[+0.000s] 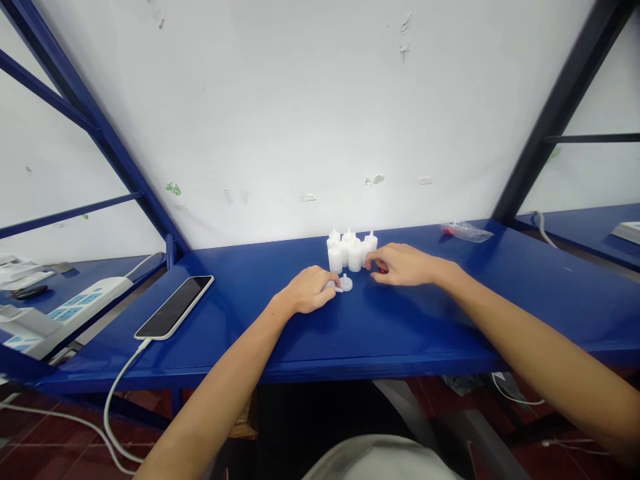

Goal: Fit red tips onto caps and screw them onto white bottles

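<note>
Several small white squeeze bottles (pixel 355 256) stand upright in a tight cluster near the wall side of the blue table; some have pointed nozzle tops. My left hand (pixel 313 290) is closed in front of them, pinching a white nozzle cap (pixel 331 285) that its fingers partly cover. Right beside those fingertips, a loose white nozzle cap (pixel 345 283) rests on the table with its tip up. At the right side of the cluster is my right hand (pixel 397 263), fingers curled close to the nearest bottle. A small red piece (pixel 383 271) shows between its thumb and fingers.
A phone (pixel 175 308) on a white charging cable (pixel 123 373) lies at the table's left. Toward the back right lies a clear plastic bag (pixel 467 231) with something red inside. Blue frame posts (pixel 135 180) rise at both sides. A power strip (pixel 80 310) sits farther left.
</note>
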The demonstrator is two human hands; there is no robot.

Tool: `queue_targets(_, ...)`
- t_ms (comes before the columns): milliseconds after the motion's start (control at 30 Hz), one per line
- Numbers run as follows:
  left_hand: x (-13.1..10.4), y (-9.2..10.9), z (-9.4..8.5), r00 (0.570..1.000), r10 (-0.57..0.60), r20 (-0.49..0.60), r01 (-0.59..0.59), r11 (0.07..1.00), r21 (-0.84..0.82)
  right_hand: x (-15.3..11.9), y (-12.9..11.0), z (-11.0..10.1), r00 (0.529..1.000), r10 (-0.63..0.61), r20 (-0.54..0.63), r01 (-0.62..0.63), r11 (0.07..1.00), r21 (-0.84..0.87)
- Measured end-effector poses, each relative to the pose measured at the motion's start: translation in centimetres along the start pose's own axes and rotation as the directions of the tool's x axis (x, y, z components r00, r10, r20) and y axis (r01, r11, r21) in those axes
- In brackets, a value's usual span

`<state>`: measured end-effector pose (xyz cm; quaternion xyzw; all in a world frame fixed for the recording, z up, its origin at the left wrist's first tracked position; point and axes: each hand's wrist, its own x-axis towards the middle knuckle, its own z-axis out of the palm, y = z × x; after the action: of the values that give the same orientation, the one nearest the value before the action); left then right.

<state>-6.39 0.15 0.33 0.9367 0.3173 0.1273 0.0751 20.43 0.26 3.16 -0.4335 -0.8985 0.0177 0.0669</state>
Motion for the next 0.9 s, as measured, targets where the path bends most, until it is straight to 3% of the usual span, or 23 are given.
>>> queue_targets(200, -0.1, 0.3, 0.3, 0.991, 0.063, -0.114, -0.061, 0.998, 0.022, 0.5, -3.6, 1.2, 0.972, -0.149, -0.18, 0.172, 0.978, 0.121)
queue_targets(367, -0.1, 0.7, 0.5, 0.982, 0.027, -0.185, -0.022, 0.999, 0.028, 0.7, -4.2, 1.9, 0.933, -0.244, -0.264, 0.281, 0.953, 0.113)
queue_targets(533, 0.1, -0.4, 0.5, 0.954, -0.048, -0.295, 0.047, 0.999, -0.008, 0.9, -3.6, 1.7, 0.928, -0.057, -0.367, 0.11, 0.986, 0.124)
queue_targets(633, -0.1, -1.3, 0.4, 0.922, -0.094, -0.375, 0.079, 0.995, -0.055, 1.3, -3.4, 2.1, 0.956, 0.021, -0.294, 0.019, 0.991, 0.133)
queue_targets(767, -0.4, -2.0, 0.4, 0.908, -0.212, -0.361, 0.15, 0.97, -0.191, 1.7, -3.3, 2.7, 0.979, 0.053, -0.199, -0.027, 0.991, 0.133)
queue_targets(900, -0.5, -2.0, 0.6, 0.9, -0.221, -0.375, 0.161, 0.969, -0.186, 1.5, -3.4, 2.7, 0.975, 0.074, -0.209, -0.048, 0.991, 0.128)
